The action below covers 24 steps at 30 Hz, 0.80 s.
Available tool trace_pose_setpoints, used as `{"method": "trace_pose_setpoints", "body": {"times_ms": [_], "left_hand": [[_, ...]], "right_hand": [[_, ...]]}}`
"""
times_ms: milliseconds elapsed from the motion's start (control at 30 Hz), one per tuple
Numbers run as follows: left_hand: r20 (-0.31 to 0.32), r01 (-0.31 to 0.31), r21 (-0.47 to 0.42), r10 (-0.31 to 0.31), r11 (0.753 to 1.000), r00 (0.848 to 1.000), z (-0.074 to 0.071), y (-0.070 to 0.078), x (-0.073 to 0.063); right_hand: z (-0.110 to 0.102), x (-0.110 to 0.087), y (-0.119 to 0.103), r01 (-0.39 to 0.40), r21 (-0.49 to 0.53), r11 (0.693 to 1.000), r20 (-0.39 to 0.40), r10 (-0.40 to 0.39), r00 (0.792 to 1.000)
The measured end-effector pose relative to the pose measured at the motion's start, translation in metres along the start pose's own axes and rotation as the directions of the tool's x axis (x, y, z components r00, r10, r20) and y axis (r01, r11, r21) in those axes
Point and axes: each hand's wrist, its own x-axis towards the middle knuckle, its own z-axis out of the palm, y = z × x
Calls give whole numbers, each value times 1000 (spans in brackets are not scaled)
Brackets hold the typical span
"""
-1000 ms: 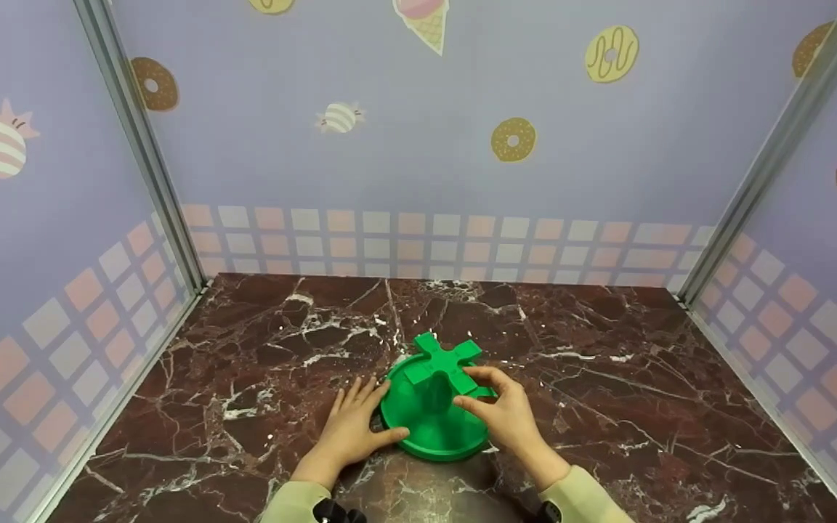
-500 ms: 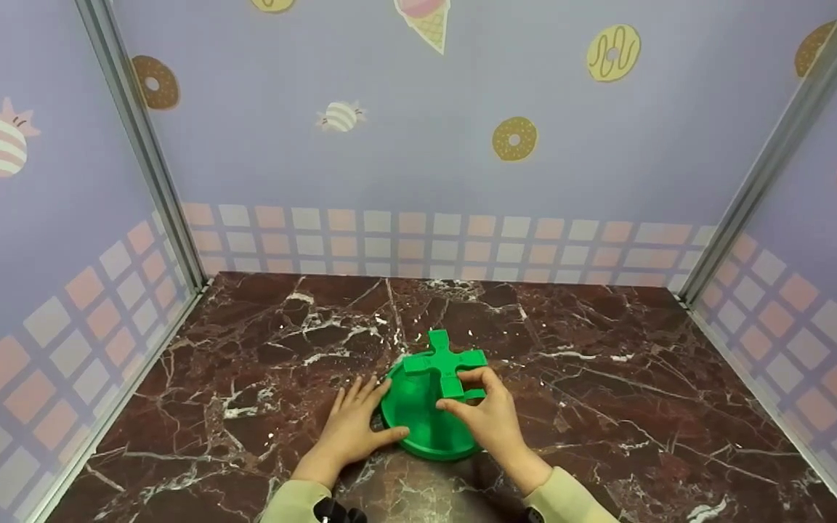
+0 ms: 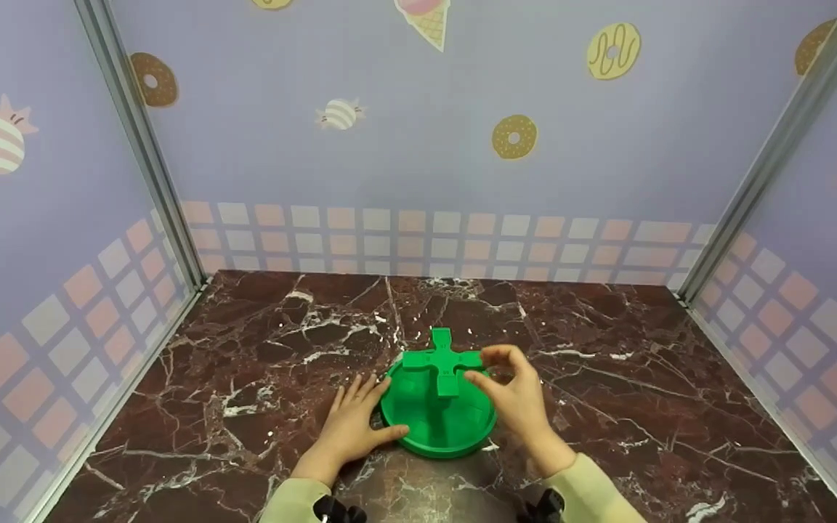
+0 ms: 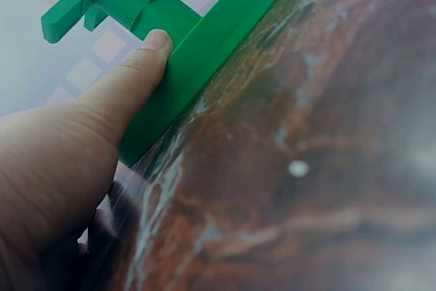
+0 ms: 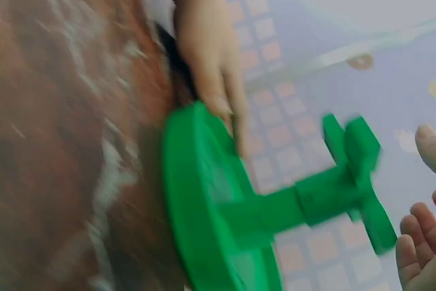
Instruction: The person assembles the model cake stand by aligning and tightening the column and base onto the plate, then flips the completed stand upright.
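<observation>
A round green dish stands on the table, with an upright post at its centre. On top of the post is a green cross-shaped piece with arms like a tap handle. My left hand rests against the dish's left side with fingers spread and straight. In the left wrist view its thumb presses on the rim, below numbers marked on the post. My right hand is beside the cross's right arm, thumb and forefinger apart. The right wrist view shows its fingers just off an arm.
The dark red marbled table carries small white specks. Lilac walls with sweets and tile patterns enclose its back and sides, joined by metal corner posts.
The cross has turned clockwise seen from above, its arms going from diagonal to square. My right hand moved left with an arm, then let go and drew right. The left hand stayed put.
</observation>
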Motion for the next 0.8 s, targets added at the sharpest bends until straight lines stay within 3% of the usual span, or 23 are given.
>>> {"method": "trace_pose_setpoints", "body": {"times_ms": [100,233,367,467,800], "left_hand": [[-3,-2,-6,2,1000,1000,0,1,0],[-5,-3,-2,3,1000,1000,-1,1,1],[-6,-7,-7,7,1000,1000,0,1,0],[-3,-5,-10,5,1000,1000,0,1,0],[-14,-8,1,8,1000,1000,-1,0,1]], "right_hand": [[-9,14,8,-1,-19,1000,11,1,1000],[-16,30,25,-44,6,999,135,43,990],[-20,38,41,-74,98,992,303,41,952],[-21,39,47,-78,134,988,377,22,926],[-21,35,49,-94,123,988,387,39,921]]}}
